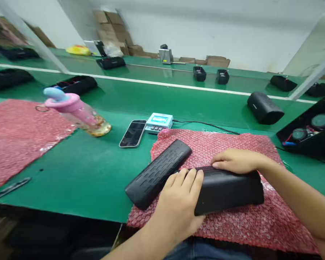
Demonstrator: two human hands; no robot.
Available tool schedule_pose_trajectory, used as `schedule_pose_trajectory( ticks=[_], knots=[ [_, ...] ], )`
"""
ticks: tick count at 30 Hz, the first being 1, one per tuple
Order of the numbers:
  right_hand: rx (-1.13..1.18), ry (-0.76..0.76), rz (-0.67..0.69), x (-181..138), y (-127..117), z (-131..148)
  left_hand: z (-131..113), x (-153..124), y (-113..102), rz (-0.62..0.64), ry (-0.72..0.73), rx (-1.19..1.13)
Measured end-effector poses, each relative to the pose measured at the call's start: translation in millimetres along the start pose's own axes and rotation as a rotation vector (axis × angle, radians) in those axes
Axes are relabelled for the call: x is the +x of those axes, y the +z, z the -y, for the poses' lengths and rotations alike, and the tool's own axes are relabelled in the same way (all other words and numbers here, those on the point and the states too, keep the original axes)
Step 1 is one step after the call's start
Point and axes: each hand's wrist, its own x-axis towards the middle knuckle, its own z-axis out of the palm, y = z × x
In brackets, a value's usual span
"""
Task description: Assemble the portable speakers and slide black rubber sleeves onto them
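A black speaker housing lies on a sheet of pink bubble wrap in front of me. My left hand is closed around its left end, fingers over the top and thumb low at the front. Across the top right edge rests my right hand, its fingers curled over the far side, where the tips are partly hidden. Just left of the housing, a black slotted grille panel lies slantwise, half on the bubble wrap and close to my left fingers.
Behind the wrap are a phone and a small lit-screen device with a cable. A pink-lidded bottle stands left. An opened speaker and a closed black speaker are at right. Tweezers lie near the front edge.
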Motion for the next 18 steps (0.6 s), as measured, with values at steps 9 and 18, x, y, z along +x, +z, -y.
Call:
schedule_pose_trajectory(
  ticks=[9,18],
  knots=[
    [-0.428,-0.191,-0.441,-61.2,50.4,32.3,14.8,30.7,-13.5,0.227,-0.103,-0.154],
    [-0.54,-0.235,-0.654,-26.7,76.4,11.7,26.3,42.4,-13.1,0.292,-0.153,-0.265]
  ],
)
